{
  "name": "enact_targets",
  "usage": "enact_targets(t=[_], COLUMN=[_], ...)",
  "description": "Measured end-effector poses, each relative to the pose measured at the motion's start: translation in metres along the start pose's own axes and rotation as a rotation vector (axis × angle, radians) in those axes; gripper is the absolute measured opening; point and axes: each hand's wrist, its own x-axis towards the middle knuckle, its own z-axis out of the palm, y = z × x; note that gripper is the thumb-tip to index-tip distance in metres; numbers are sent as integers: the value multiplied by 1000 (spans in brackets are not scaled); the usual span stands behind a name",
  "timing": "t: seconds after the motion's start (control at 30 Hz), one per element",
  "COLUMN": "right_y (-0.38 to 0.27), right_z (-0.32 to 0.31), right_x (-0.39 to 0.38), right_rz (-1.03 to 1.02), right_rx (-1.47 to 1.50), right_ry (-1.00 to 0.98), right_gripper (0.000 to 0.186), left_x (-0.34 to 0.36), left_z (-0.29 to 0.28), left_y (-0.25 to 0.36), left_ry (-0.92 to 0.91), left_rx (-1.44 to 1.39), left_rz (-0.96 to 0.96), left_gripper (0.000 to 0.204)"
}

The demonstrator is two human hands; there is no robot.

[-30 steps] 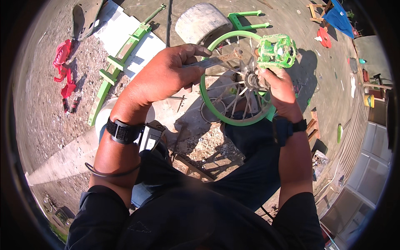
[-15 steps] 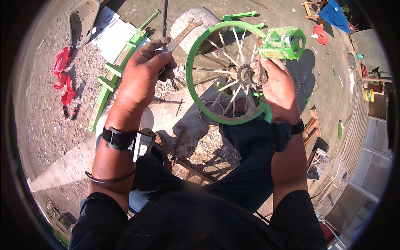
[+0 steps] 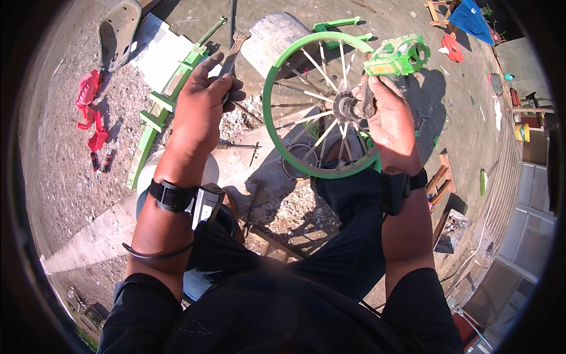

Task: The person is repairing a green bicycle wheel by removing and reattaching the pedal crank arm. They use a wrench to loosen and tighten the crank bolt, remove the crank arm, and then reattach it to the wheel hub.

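The left hand is clenched around a flat metal wrench, whose far end sticks up past the fingers toward the far side of the scene. The hand sits left of a small green wheel and is clear of its rim. The right hand grasps the wheel at its hub, fingers curled around the axle area where a dark crank arm runs up to a green pedal; the exact grip on the crank is hard to make out, since the fingers cover it. The wheel stands upright in front of the person's knees, its silver spokes fanning from the hub, its lower rim near the dark trousers.

On the ground to the left lies a long green frame, beside a white sheet. Farther left are red plastic parts on the gravel. A grey tyre lies behind the wheel at the far side, with another green part just beyond it. Both wrists carry black bands.
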Motion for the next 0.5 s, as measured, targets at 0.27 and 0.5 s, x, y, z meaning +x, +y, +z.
enact_targets(t=[0.27, 0.5], right_y=[-5, -3], right_z=[7, 5], right_x=[-3, -3], right_rz=[48, 87], right_rx=[229, 216], right_ry=[55, 17], right_gripper=[17, 21], left_x=[7, 9], left_z=[5, 11], left_y=[-38, -59], left_ry=[-18, -10], left_rx=[277, 231], left_rz=[-109, -163], left_gripper=[31, 37])
